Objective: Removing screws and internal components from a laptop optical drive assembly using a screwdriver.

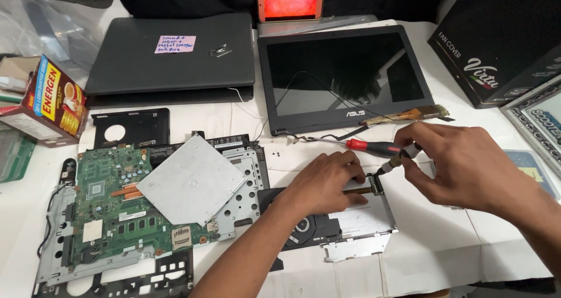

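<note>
Metal drive tray point(365, 222) under flat left hand point(324, 184); right hand point(461, 157) pinched around slim screwdriver point(392, 163).

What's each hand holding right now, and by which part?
Right hand holds a small screwdriver by its handle end, tip down at the metal bracket. Left hand presses on the cooling fan assembly, gripping nothing.

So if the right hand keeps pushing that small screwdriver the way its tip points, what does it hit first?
The right hand aims the small black-tipped screwdriver down-left; first it would likely meet the small metal bracket on the silver drive tray, beside the left hand. Depth is unclear.
</note>
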